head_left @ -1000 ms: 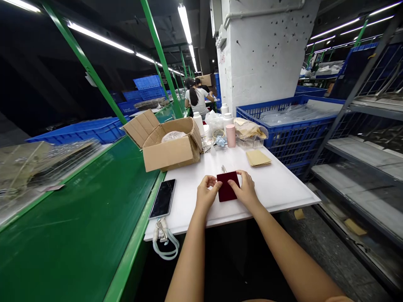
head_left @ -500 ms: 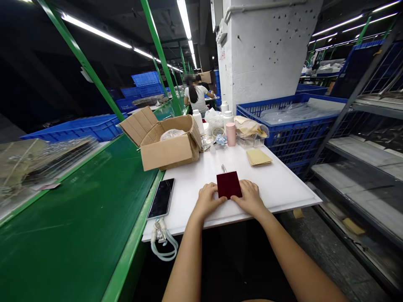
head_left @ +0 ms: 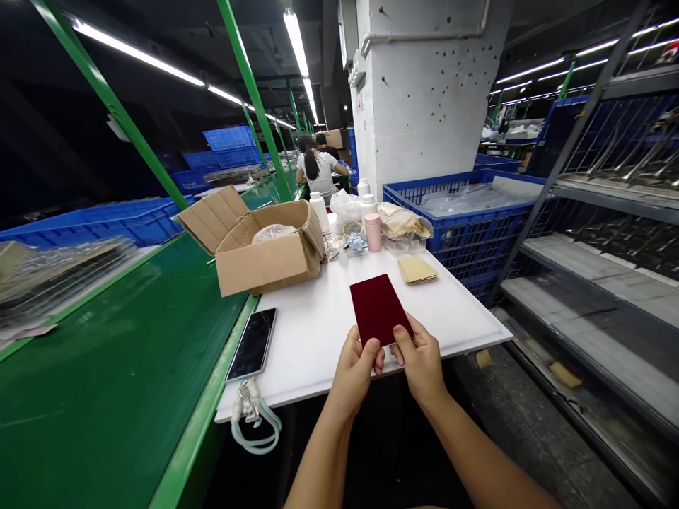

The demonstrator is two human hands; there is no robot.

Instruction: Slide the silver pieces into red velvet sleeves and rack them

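A dark red flat rectangular panel is tilted up over the front part of the white table. My left hand grips its lower left corner, thumb on the red face and fingers curled beneath. At the lower right corner my right hand pinches it the same way. The panel's underside is hidden. Beyond it to the right lies a small stack of tan paper pieces. A phone rests near the table's left edge.
An open cardboard box stands at the back left, beside white bottles and a pink bottle. The green conveyor runs along the left. Right are blue crates and a metal rack. A person sits farther back.
The red panel has been raised and tilted, so more of its face shows. Both hands have closed around its lower corners, with fingers now beneath it. The view has shifted slightly.
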